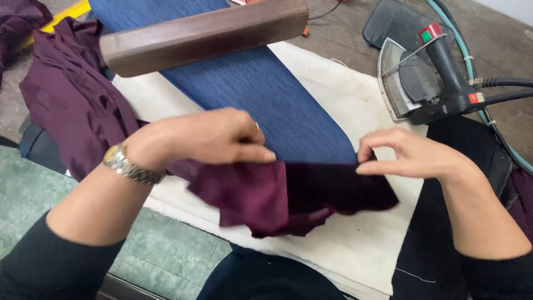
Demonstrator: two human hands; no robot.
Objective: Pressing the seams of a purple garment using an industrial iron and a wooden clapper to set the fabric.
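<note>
We hold the maroon fabric piece (288,194) stretched between both hands, just in front of the blue cloth strip (261,89): left hand (205,139) and right hand (411,153) pinch its upper edge. Pressing appears not yet begun; the iron (427,78) rests right of that strip, untouched

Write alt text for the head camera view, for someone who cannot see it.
Two hands, left hand and right hand, hold a maroon cloth stretched between them over a blue cloth on a cream pad. A wooden block lies across the blue cloth, and an iron rests at the right.
</note>
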